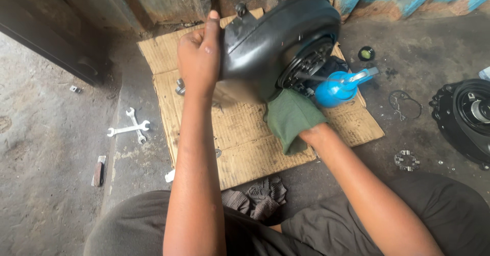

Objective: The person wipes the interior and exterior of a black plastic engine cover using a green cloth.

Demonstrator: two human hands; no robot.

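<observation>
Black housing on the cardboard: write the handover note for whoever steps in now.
Left hand: grips the rim of the black housing, holding it tilted up on edge over the cardboard.
Right hand: hidden under a green rag at the housing's lower edge; grip cannot be told.
Blue oil can: beside the rag, spout toward the housing's hub.
Two spanners lie on the floor to the left; a second housing sits to the right.
Done: housing raised, rag at it. Left: not clear from this view.

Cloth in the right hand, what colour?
Green cloth, draped over the right hand; the head view shows it.
</observation>
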